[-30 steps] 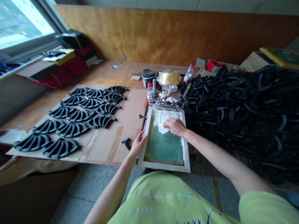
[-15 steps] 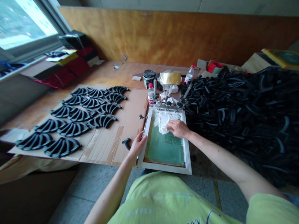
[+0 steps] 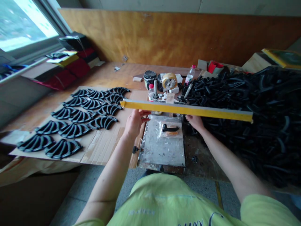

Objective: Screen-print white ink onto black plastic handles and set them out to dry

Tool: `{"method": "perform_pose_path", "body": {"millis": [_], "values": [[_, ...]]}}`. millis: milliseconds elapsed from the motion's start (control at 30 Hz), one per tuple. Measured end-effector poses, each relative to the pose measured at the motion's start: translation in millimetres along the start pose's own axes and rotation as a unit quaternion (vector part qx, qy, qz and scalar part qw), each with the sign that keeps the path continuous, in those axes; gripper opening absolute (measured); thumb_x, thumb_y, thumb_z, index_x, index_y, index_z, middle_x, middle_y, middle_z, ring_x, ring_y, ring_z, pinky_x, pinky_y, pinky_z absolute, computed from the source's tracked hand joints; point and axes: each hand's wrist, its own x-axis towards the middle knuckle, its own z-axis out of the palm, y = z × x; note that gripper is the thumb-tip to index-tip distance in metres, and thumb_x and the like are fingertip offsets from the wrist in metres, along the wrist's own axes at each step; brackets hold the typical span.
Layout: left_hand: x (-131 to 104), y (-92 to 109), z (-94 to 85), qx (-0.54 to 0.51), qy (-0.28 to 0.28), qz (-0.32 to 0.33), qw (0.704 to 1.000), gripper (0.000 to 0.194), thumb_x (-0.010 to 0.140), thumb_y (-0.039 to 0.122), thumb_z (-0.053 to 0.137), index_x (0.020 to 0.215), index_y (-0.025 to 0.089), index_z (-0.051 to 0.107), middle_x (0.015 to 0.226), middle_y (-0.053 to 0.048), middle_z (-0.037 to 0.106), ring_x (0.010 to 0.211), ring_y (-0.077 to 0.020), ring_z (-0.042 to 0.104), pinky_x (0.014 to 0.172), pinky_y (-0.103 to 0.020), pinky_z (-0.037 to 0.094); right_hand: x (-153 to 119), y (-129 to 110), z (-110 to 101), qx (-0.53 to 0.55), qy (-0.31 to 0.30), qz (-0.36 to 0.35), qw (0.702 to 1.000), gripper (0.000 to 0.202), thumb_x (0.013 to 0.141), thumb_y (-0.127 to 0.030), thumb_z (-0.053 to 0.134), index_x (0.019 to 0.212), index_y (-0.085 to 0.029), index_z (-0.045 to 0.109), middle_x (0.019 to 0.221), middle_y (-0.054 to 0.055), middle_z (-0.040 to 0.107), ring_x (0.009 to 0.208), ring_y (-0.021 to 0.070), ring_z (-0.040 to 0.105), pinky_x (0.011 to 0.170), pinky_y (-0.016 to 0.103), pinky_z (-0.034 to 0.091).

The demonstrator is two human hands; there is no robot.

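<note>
I can't read a word from here. The lettering (image 3: 142, 212) across the green shirt (image 3: 162, 186) is too blurred to make out.

Pretty cluttered bench back there, tbh. Top left there's a bright window (image 3: 23, 26), and under it a messy stack of red boxes (image 3: 70, 67) with a black box (image 3: 74, 41) on top. A big plywood board (image 3: 164, 37) stands along the back of the wooden table (image 3: 110, 75). Mid-table there's a grubby dark-lidded tub (image 3: 150, 78), a fat roll of tape (image 3: 169, 81) near it, a little pale block (image 3: 137, 79), plus two red-capped bottles: the nearer bottle (image 3: 150, 89) and the farther bottle (image 3: 190, 76). Back right, some red thing (image 3: 214, 66) and a yellow-edged panel (image 3: 283, 57). Grey floor (image 3: 94, 185) below.
</note>
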Motion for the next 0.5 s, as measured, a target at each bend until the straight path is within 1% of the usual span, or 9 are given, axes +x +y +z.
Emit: {"method": "perform_pose_path", "body": {"millis": [67, 133, 167, 233, 300, 333, 400, 433, 500], "values": [[0, -4, 5.0, -0.006, 0.014, -0.005, 1.0, 0.057, 0.085, 0.066, 0.044, 0.111, 0.018, 0.061, 0.096, -0.008, 0.069, 0.089, -0.0187, 0.066, 0.067, -0.027, 0.054, -22, -7, 24, -0.005, -0.044, -0.075, 0.996, 0.03, 0.082, -0.029, 0.067, 0.11, -0.018, 0.063, 0.096, 0.007, 0.069, 0.088, 0.0191, 0.062, 0.081, 0.03, 0.046], [-10, -22, 6.3, -0.018, 0.027, -0.03, 0.999, 0.058, 0.084, 0.065, 0.047, 0.117, 0.02, 0.058, 0.103, -0.009, 0.069, 0.091, -0.0184, 0.066, 0.067, -0.027, 0.054, -42, -24, 42, -0.035, -0.067, -0.153, 0.985, 0.032, 0.078, -0.026, 0.072, 0.109, -0.021, 0.064, 0.1, 0.006, 0.068, 0.097, 0.0214, 0.059, 0.088, 0.035, 0.045], [-20, -36, 6.4, -0.019, 0.016, -0.072, 0.997, 0.059, 0.083, 0.065, 0.05, 0.119, 0.02, 0.057, 0.107, -0.011, 0.069, 0.091, -0.0191, 0.067, 0.065, -0.027, 0.054, -52, -36, 48, -0.052, -0.06, -0.178, 0.981, 0.026, 0.08, -0.026, 0.071, 0.105, -0.022, 0.066, 0.099, 0.006, 0.067, 0.099, 0.0226, 0.057, 0.089, 0.037, 0.044], [-43, -68, 6.8, -0.012, -0.027, -0.196, 0.98, 0.063, 0.08, 0.066, 0.055, 0.121, 0.018, 0.056, 0.113, -0.014, 0.069, 0.091, -0.0217, 0.068, 0.063, -0.028, 0.055, -74, -61, 56, -0.068, -0.018, -0.195, 0.978, 0.013, 0.084, -0.028, 0.066, 0.096, -0.022, 0.068, 0.094, 0.007, 0.065, 0.098, 0.024, 0.055, 0.09, 0.039, 0.044], [-67, -98, 5.1, -0.008, -0.052, -0.295, 0.954, 0.061, 0.078, 0.066, 0.058, 0.116, 0.018, 0.058, 0.112, -0.015, 0.069, 0.092, -0.0245, 0.069, 0.063, -0.031, 0.056, -97, -86, 61, -0.055, -0.002, -0.24, 0.969, 0.013, 0.088, -0.03, 0.061, 0.096, -0.022, 0.069, 0.09, 0.008, 0.065, 0.096, 0.0239, 0.055, 0.089, 0.038, 0.045], [-77, -110, 1.6, -0.007, -0.045, -0.32, 0.946, 0.058, 0.078, 0.065, 0.059, 0.111, 0.018, 0.06, 0.108, -0.014, 0.07, 0.092, -0.0253, 0.069, 0.063, -0.031, 0.055, -108, -96, 63, -0.041, -0.019, -0.284, 0.958, 0.015, 0.089, -0.029, 0.059, 0.099, -0.024, 0.069, 0.09, 0.007, 0.065, 0.096, 0.0233, 0.055, 0.089, 0.037, 0.046], [-91, -126, -16.1, 0.003, -0.009, -0.329, 0.944, 0.051, 0.078, 0.064, 0.059, 0.101, 0.019, 0.062, 0.095, -0.011, 0.073, 0.086, -0.0254, 0.07, 0.058, -0.029, 0.053, -121, -101, 63, -0.016, -0.077, -0.345, 0.935, 0.018, 0.092, -0.028, 0.055, 0.103, -0.028, 0.069, 0.092, 0.004, 0.067, 0.095, 0.0206, 0.058, 0.088, 0.033, 0.047], [-96, -131, -31.6, 0.023, 0.017, -0.325, 0.945, 0.049, 0.078, 0.064, 0.058, 0.096, 0.018, 0.062, 0.088, -0.01, 0.073, 0.08, -0.0247, 0.07, 0.055, -0.027, 0.051, -122, -95, 60, -0.015, -0.097, -0.34, 0.935, 0.02, 0.093, -0.028, 0.052, 0.103, -0.03, 0.07, 0.094, 0.002, 0.068, 0.094, 0.0188, 0.059, 0.088, 0.031, 0.047], [-100, -136, -75.5, 0.089, 0.083, -0.304, 0.945, 0.05, 0.079, 0.066, 0.052, 0.087, 0.017, 0.063, 0.079, -0.009, 0.073, 0.067, -0.0218, 0.068, 0.049, -0.026, 0.047, -113, -66, 48, -0.038, -0.084, -0.253, 0.963, 0.024, 0.095, -0.025, 0.047, 0.102, -0.029, 0.069, 0.099, 0.002, 0.069, 0.095, 0.0174, 0.061, 0.087, 0.029, 0.048]]}}
